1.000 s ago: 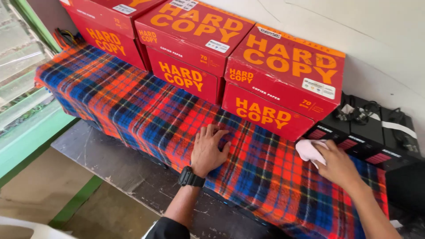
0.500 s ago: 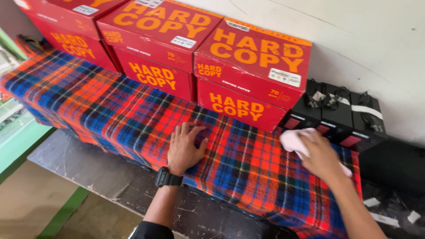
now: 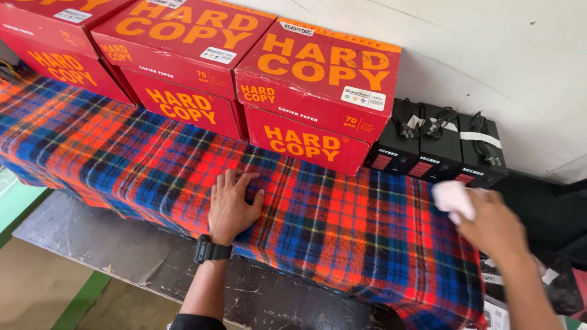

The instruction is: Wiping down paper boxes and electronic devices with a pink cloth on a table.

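My left hand [image 3: 231, 208] stays flat, fingers spread, on the red-and-blue plaid blanket [image 3: 342, 226] while my right hand [image 3: 489, 226], fingers closed on a crumpled white cloth [image 3: 451, 198], has swept right toward the black boxes [image 3: 437, 146]

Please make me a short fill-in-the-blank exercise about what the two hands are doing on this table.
1. The left hand lies flat on the plaid ____.
2. The right hand holds a pale ____.
3. A black ____ sits on the left wrist.
4. Behind the hands stand red ____ and black units.

Missing words: blanket; cloth; watch; boxes.
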